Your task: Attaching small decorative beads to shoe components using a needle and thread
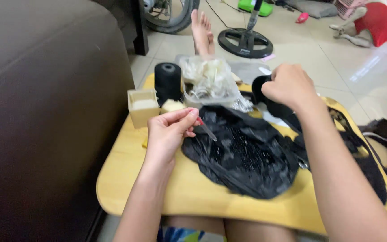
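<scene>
Here, counted and placed:
Lap desk: one yellow wooden lap desk [126, 179] rests across the person's legs, beside a brown sofa [45, 112].
Black fabric: one crumpled, beaded piece [242, 154] lies in the middle of the desk.
Thread spool: one black spool [168, 80] stands upright at the far edge.
Wooden box: one small pale box [142, 106] sits just left of the spool.
Clear container: one [209, 83], filled with whitish material, is beside the spool.
Left hand [169, 132]: forearm raised from below, fingers pinched together on a thin needle-like tool [208, 131] with a red end, at the fabric's left edge.
Right hand [287, 86]: arm stretched forward, grip curled closed around a black object [260, 89] beyond the fabric.
</scene>
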